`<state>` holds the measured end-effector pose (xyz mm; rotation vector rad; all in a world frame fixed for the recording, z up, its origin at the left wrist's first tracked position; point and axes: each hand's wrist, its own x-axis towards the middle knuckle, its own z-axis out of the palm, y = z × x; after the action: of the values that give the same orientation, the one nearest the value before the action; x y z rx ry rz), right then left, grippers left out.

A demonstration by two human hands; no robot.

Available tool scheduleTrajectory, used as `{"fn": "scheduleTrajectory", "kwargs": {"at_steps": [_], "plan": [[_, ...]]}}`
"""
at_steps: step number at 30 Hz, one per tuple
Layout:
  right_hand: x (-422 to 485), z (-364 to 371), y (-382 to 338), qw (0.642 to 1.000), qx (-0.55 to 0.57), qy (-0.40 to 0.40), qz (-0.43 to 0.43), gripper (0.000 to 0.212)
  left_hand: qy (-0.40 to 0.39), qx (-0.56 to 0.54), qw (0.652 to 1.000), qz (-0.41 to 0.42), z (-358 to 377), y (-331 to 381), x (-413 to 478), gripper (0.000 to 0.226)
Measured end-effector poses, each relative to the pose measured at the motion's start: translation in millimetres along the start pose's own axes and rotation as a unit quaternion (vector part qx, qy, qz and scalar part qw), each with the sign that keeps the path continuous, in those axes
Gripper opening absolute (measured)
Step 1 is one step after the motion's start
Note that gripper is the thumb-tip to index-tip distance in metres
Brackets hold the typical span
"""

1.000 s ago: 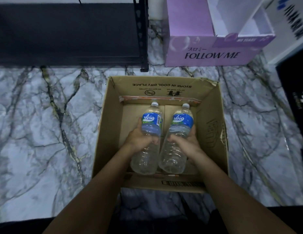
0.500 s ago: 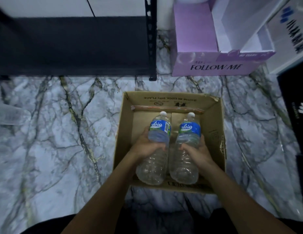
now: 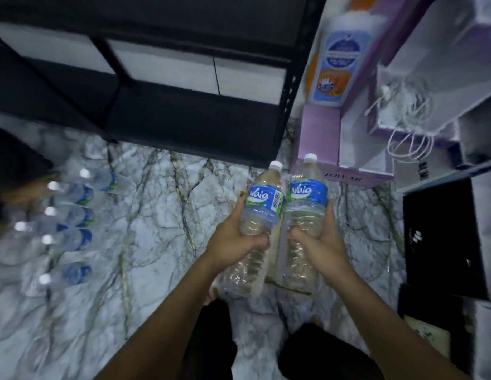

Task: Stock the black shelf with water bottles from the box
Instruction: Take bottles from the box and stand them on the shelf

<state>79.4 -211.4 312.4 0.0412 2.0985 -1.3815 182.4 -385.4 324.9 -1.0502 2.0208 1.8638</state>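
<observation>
1. Clear plastic water bottles, two, with blue "Vaig" labels and white caps: left bottle [image 3: 262,215] is held in the left hand [image 3: 236,242], right bottle [image 3: 307,207] in the right hand [image 3: 319,241].
2. Fingers: each hand is wrapped round the ribbed mid-body just under the label, thumb on the near side and fingers curled behind. This is a whole-hand hold, not a pinch.
3. Where: the bottles are side by side, touching or nearly so (cannot tell which), with caps tilted away from the person. They are in the air above the marble floor [image 3: 156,220], near the front right corner of the black shelf [image 3: 184,127].
4. The box is not clearly in view, so what remains in it cannot be told.
5. Step, as a judgement: carry phase, with both bottles on the way to the shelf and neither set down yet.
6. Next move likely calls for reaching forward and left past the right corner post, standing each bottle upright on its base on the lower deck, then letting go once it is steady.
7. Other: a blurred row of like bottles [image 3: 70,215] lies on the floor at the left edge, well apart from the hands. A purple carton [image 3: 318,135] stands just right of the shelf's right post.
</observation>
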Motion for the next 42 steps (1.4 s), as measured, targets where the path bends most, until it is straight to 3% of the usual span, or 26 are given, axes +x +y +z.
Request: {"fn": "scheduleTrajectory", "kwargs": {"at_steps": [7, 11, 14, 17, 21, 30, 37, 42], "plan": [[-94, 6, -212, 0.986, 0.025, -0.028, -0.165, 0.100, 0.059, -0.045, 0.988, 0.133, -115, 171, -121, 0.096], [-133, 36, -317, 0.962, 0.060, -0.056, -0.261, 0.112, 0.097, -0.055, 0.969, 0.223, -189, 243, -173, 0.096], [-162, 67, -391, 0.946, 0.081, -0.056, -0.308, 0.121, 0.158, -0.025, 0.953, 0.257, -247, 291, -210, 0.096], [-190, 96, -455, 0.923, 0.092, -0.064, -0.369, 0.105, 0.201, 0.024, 0.932, 0.300, -299, 333, -251, 0.099], [-214, 126, -527, 0.897, 0.091, -0.083, -0.424, 0.111, 0.252, 0.055, 0.909, 0.327, -357, 371, -289, 0.103], [-215, 187, -672, 0.829, 0.091, -0.099, -0.542, 0.122, 0.347, 0.031, 0.859, 0.375, -454, 439, -305, 0.113], [-184, 216, -789, 0.783, 0.096, -0.057, -0.612, 0.119, 0.398, 0.061, 0.819, 0.409, -529, 507, -285, 0.076], [-161, 233, -861, 0.768, 0.067, -0.004, -0.638, 0.121, 0.416, 0.056, 0.796, 0.436, -581, 551, -258, 0.073]]}}
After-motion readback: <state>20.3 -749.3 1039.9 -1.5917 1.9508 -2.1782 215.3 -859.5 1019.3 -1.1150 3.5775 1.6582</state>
